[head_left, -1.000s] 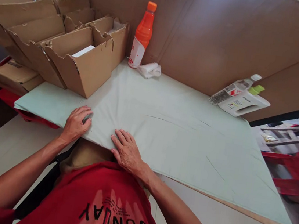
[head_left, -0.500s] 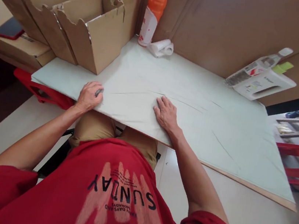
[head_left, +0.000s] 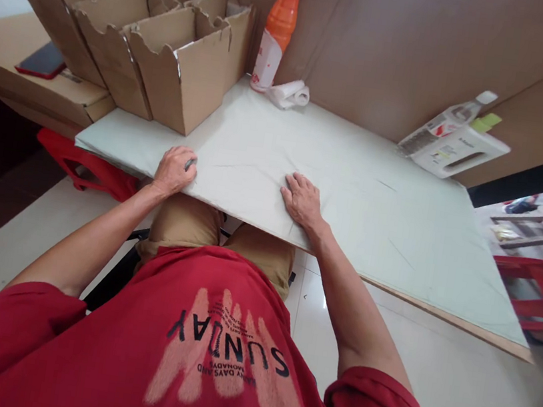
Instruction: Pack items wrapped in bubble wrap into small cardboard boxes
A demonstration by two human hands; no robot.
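My left hand [head_left: 175, 171] rests at the near edge of the table, its fingers curled round a small dark grey object [head_left: 189, 164] that is mostly hidden. Palm down on the pale green table cover [head_left: 375, 218], my right hand [head_left: 302, 200] lies with its fingers stretched out and slightly apart. It holds nothing. The cover shows faint creases between and beyond the hands.
Open cardboard boxes [head_left: 178, 76] stand at the back left, beside a phone [head_left: 43, 59] on a flat carton. Along the back are an orange bottle [head_left: 280, 26], a white roll [head_left: 291, 94], a clear bottle [head_left: 444, 123] and a white jug [head_left: 471, 151]. Red stools flank the table.
The camera view has shifted a little. The long crease in the cover beyond my right hand has mostly smoothed out. Both hands keep about the same place on the cover.
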